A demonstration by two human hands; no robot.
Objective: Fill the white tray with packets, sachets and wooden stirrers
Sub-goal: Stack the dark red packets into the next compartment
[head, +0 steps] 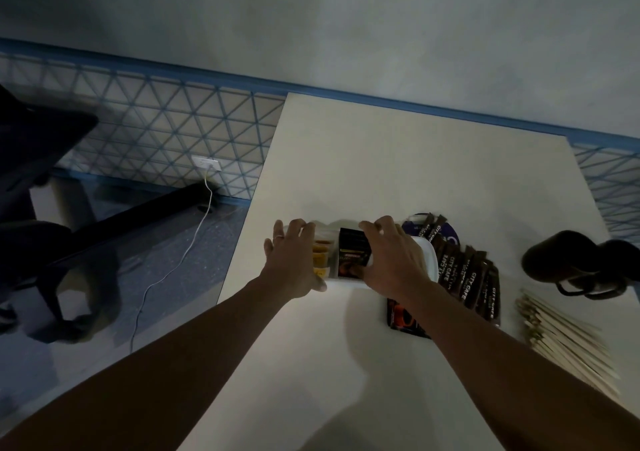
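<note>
White tray (427,260) sits on a cream table (398,160), held at both ends by a person's bare hands. The left hand (294,260) wraps the tray's left end, fingers bent over the far edge and thumb at the near corner. The right hand (394,260) clasps the right half, fingers curled over the far rim and thumb on the near side. The picture is dim and blurred, so how firmly the left hand grips is only a likely reading.

Inside the tray, yellow packets (320,256) fill the left part and a black packet (353,255) stands in the middle. Just right of the tray, dark sachets (464,274) lie fanned out. Another black packet (405,319) lies on the table just beside the tray's near right corner. Wooden stirrers (561,340) lie in a loose heap well to the right of the tray, beyond the sachets. No stirrers or sachets can be seen in the tray.

The step in hand appears to be steadying or shifting the tray. To do it well, keep it level and slide it instead of lifting, so the standing packet does not topple. Bring it near the sachets without nudging their fan, then free the right hand for them.
</note>
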